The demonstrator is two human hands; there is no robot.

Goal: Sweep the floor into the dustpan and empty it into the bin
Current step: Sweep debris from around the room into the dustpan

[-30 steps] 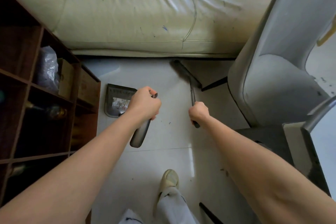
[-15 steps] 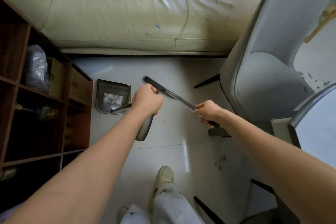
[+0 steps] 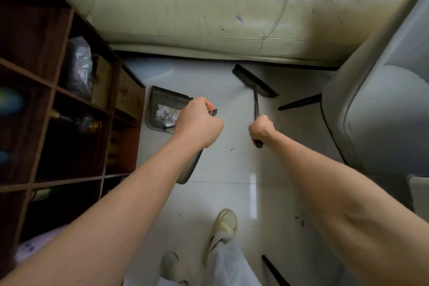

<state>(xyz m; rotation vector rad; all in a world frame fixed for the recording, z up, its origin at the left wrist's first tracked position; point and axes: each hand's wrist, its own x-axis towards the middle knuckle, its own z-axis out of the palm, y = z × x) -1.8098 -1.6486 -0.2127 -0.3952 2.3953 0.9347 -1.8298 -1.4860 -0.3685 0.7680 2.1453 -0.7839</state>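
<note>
Pale floor [image 3: 232,204] by the sofa [image 3: 209,7]: left hand [image 3: 197,123] grips the dustpan [image 3: 162,109], right hand [image 3: 261,129] grips the broom [image 3: 254,83]. Mid-sweep; next, draw debris toward the dustpan.

Pale floor and seating, dark tools, red-brown shelving

The glossy white tiled floor [image 3: 232,169] carries dark specks; the dark grey plastic dustpan [image 3: 162,102] and black brush [image 3: 254,82] contrast with it. The cream leather sofa [image 3: 197,7] shows blue and dark marks. A light grey chair [image 3: 383,111] has black legs; the wooden shelf unit [image 3: 34,76] is dark reddish-brown.
</note>
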